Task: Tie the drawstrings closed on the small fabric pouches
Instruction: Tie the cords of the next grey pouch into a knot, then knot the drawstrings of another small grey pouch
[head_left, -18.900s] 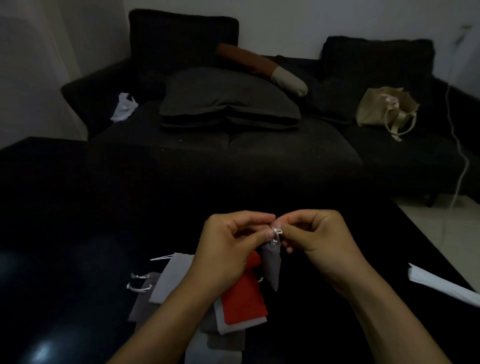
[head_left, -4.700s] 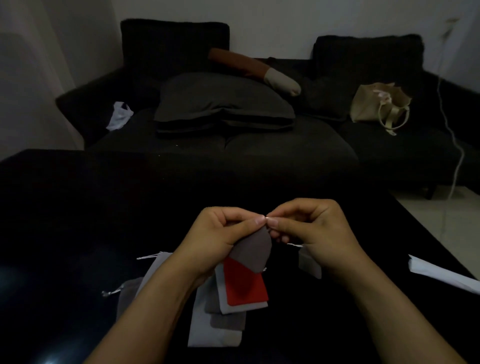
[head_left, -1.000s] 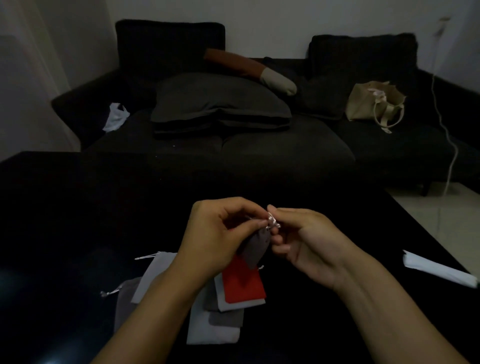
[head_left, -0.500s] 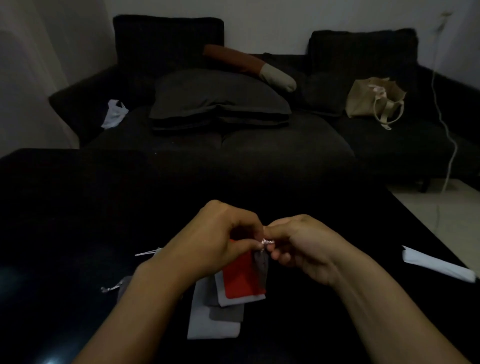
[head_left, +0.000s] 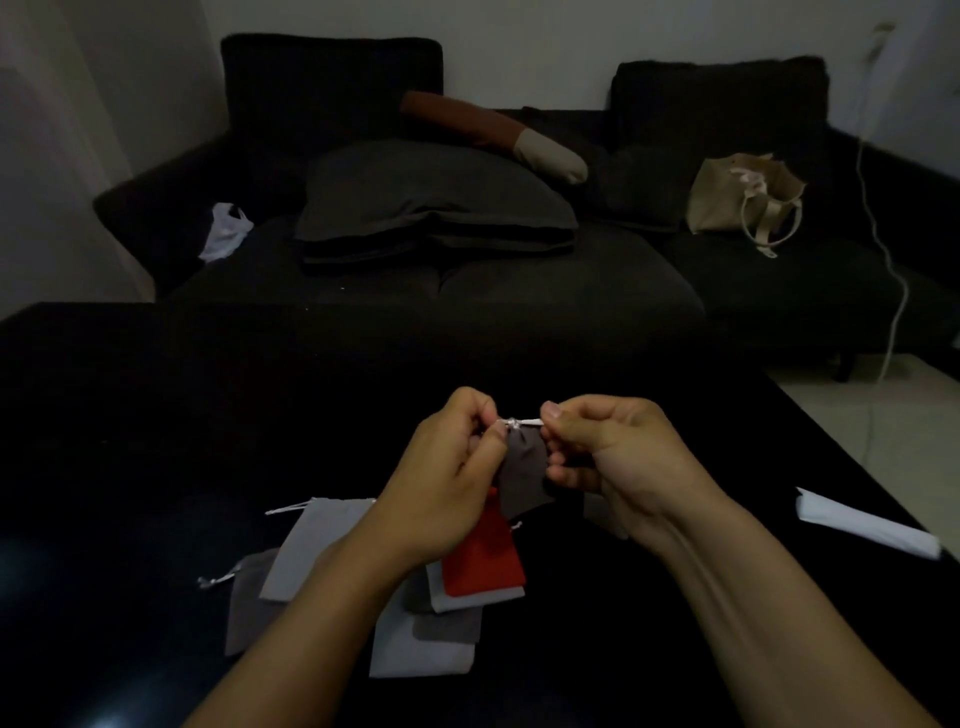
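Left hand: my left hand (head_left: 447, 483) pinches one end of the white drawstring (head_left: 522, 422) between thumb and fingertips, the other fingers curled.
Right hand: my right hand (head_left: 613, 457) pinches the other end of the drawstring, which runs taut between my two grips with a small knot near the left one.
Dark grey pouch: the dark grey pouch (head_left: 522, 480) hangs from the drawstring between my hands, its neck gathered, held above the bench (head_left: 156, 415).
Pile: at 6 o'clock from the held pouch lie a red pouch (head_left: 485, 564), light grey pouches (head_left: 311, 545) and darker grey ones, overlapping flat on the bench.
Loose cords: white cords poke out at 9 o'clock of the pile.
Paper: a folded white paper (head_left: 867, 525) lies at 3 o'clock, well apart from my hands.
Beyond: a dark sofa (head_left: 519, 291) at 12 o'clock carries a grey cushion (head_left: 436, 202) and a beige bag (head_left: 737, 200).
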